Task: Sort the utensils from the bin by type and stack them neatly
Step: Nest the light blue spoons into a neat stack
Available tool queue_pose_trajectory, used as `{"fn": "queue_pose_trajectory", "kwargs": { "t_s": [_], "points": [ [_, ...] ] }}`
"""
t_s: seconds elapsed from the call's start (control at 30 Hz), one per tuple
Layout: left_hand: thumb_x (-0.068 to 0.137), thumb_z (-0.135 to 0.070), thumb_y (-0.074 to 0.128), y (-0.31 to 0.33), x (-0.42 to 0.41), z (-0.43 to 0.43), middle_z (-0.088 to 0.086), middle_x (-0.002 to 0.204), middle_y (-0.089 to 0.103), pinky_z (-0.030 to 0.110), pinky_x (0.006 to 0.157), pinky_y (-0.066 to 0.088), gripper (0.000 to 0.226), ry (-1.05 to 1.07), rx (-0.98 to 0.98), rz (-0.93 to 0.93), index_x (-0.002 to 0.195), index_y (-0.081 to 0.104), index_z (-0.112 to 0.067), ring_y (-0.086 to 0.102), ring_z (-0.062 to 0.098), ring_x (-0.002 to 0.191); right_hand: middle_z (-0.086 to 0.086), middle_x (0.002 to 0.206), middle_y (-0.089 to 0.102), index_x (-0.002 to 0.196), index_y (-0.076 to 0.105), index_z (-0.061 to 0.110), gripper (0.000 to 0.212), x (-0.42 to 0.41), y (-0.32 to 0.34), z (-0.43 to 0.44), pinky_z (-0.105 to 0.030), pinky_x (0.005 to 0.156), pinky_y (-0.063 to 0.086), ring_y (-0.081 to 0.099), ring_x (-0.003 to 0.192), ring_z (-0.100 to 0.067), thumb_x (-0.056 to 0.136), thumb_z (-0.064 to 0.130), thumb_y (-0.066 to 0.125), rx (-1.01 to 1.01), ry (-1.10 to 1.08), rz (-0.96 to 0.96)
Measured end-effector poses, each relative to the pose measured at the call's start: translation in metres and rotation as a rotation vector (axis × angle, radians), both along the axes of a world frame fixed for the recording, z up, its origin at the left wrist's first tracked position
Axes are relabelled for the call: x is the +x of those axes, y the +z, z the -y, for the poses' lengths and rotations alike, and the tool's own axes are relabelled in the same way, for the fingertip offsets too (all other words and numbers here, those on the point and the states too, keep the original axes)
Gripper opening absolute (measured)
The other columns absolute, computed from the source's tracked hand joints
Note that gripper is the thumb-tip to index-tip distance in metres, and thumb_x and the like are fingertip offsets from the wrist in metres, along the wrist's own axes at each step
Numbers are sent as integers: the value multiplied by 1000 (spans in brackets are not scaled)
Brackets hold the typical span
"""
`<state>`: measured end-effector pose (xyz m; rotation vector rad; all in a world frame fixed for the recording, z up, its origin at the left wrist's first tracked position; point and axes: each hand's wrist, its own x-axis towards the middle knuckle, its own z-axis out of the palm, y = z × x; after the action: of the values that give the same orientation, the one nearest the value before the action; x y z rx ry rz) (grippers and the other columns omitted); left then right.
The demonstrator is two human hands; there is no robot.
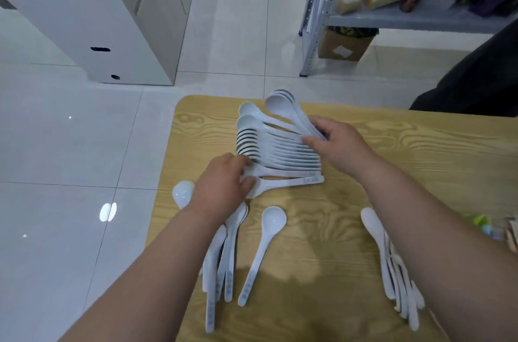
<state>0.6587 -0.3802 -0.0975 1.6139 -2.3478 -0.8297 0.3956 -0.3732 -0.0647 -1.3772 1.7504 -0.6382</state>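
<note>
Glossy tiled floor (pixel 70 145), metal shelving (pixel 314 19)

a white cabinet (pixel 92 33) stands on the glossy tiled floor (pixel 70 145) at far left. opposite it, a grey metal shelf (pixel 406 19) holds blurred boxes and packets — a cardboard box (pixel 344 45) sits beneath it.

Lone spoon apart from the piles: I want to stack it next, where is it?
Head view: the lone spoon lies mid-table, bowl away from the person, just right of the spoon pile under the left forearm, nearer than the nested spoon row.
</note>
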Motion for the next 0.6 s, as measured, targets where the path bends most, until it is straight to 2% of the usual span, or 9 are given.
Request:
{"fn": "queue_pose_trajectory", "kwargs": {
  "t_s": [0.13,0.2,0.27,0.4,0.53,0.6],
  "points": [
    [93,-42,56,-11,-4,1,0,116,55,34,71,43,42,-150,-48,317,132,54,-25,52,23,105,6,117,66,134,60,28,38,-9,-28,56,-24,81,40,61,104,-15,96,28,62,-11,0,-242],
    [94,-40,53,-12,-8,3,0,115,53,32,66,37,39,-154,-61,389,129,53,-23,53,22,102,0,128,64,138,57,26,43,-9,-41,79,-28,89,44,59,116,-23,96,33,62,49,23,-302],
    [95,-35,52,-15,-12,3,1,113,53,32,64,34,31,-163,-61,424,121,56,-19,54,23,99,-2,143,57,146,50,26,53,-5,-51,95,-30,101,42,54,128,-25,95,38,62,115,46,-333],
    [97,-25,48,-21,-14,4,2,105,55,34,62,34,17,-123,-31,388,107,58,-15,53,22,91,-1,153,47,152,43,26,62,4,-61,106,-33,112,34,44,139,-25,96,42,63,165,121,-349],
    [95,-21,52,-25,-9,8,-3,91,37,33,62,32,7,-75,-32,272,98,51,-15,36,17,82,0,157,40,154,38,31,62,7,-61,107,-34,114,30,38,143,-24,98,46,59,182,252,-411],
    [93,-19,55,-28,-6,12,-2,90,32,34,62,30,13,-58,-50,210,91,43,-18,33,17,82,-1,156,38,153,38,34,60,6,-61,107,-34,113,29,37,142,-25,98,48,58,203,305,-440]
  ]
}}
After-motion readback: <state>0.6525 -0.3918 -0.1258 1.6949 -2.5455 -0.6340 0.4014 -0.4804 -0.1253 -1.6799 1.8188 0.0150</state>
